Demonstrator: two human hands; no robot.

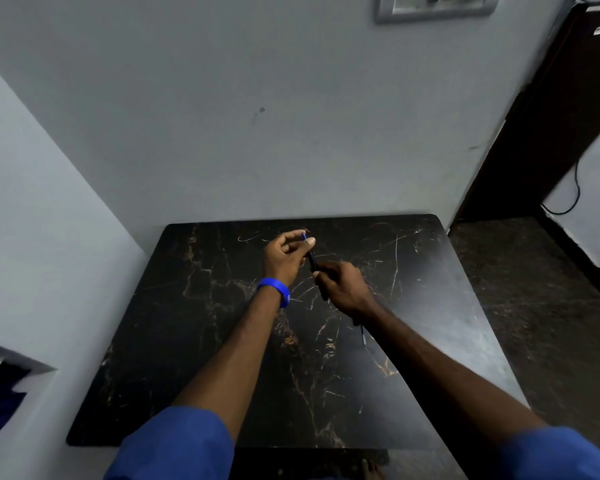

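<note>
Above a black marble-patterned table (222, 358), both hands hold a thin dark pen (312, 260). My left hand (286, 258), with a blue wristband (276, 292) on its wrist, pinches the pen's blue upper tip between thumb and fingertips. My right hand (343, 287) grips the pen's lower part with curled fingers; the middle of the pen shows between the hands. Another slim dark piece (362, 336) lies on the table, partly hidden under my right forearm.
The table stands against a grey wall (257, 116), with a side wall on the left. A switch plate (433, 6) hangs high on the wall. A dark wooden door frame (551, 116) and speckled floor (534, 289) lie to the right.
</note>
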